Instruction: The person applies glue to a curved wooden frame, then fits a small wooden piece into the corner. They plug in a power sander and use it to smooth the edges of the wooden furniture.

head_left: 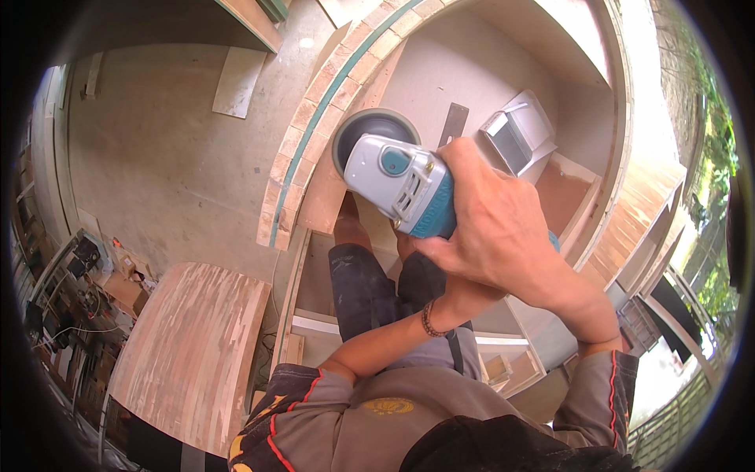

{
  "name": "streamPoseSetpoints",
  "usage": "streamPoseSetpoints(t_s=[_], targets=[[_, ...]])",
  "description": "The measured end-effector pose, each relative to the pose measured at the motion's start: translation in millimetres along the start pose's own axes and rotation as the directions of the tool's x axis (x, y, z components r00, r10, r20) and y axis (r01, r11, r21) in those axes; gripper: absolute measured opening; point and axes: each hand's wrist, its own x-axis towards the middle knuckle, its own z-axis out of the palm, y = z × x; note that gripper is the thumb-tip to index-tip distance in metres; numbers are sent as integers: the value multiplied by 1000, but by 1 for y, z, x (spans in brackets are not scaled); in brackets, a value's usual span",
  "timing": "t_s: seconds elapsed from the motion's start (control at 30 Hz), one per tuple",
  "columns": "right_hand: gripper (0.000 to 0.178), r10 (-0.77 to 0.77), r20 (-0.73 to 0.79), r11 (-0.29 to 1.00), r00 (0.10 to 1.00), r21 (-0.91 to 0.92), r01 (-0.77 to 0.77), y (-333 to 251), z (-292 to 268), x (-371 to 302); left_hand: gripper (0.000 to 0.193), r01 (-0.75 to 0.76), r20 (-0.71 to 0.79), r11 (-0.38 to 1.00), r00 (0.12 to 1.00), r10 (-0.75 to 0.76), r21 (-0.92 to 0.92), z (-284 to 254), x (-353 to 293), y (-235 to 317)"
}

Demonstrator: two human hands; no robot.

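My right hand (499, 228) is wrapped around the body of an angle grinder (397, 181), silver at the head and teal behind. A round grey disc (403, 126) shows at its front, over the inner side of a curved wooden rim (303, 141). That rim is built of small blocks with a green strip along it. Below the right hand, my left hand (472, 293) reaches under toward the grinder's body. Its fingers are hidden, so its grip does not show. A braided bracelet (429, 318) circles the left wrist.
Inside the curved cabinet lie a flat metal plate (454, 124) and an opened white box (523, 130). A striped wooden panel (193, 346) stands at lower left, with clutter (102, 267) beyond it. On the floor lies a pale board (238, 82). Wooden framing surrounds my legs.
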Motion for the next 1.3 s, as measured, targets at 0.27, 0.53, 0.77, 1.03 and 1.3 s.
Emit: streamPoseSetpoints(t_s=[0.27,0.53,0.77,1.03,1.3], targets=[[65,104,-128,994,986,-19,-108,10,-4,10,72,-61,21,998,998,61,13,-6,32,24],[63,182,-281,983,942,65,-170,24,-12,20,44,-5,-2,987,1000,4,-163,-7,60,46],[66,105,-67,994,992,-7,-106,8,0,6,76,14,-9,1000,1000,-13,14,-6,29,31],[68,-72,53,997,996,-1,72,-7,16,-11,73,55,4,998,998,-55,-31,0,-19,-13],[65,139,-220,990,965,25,-137,15,-1,14,53,-11,-6,990,1000,11,-142,-12,47,40]])
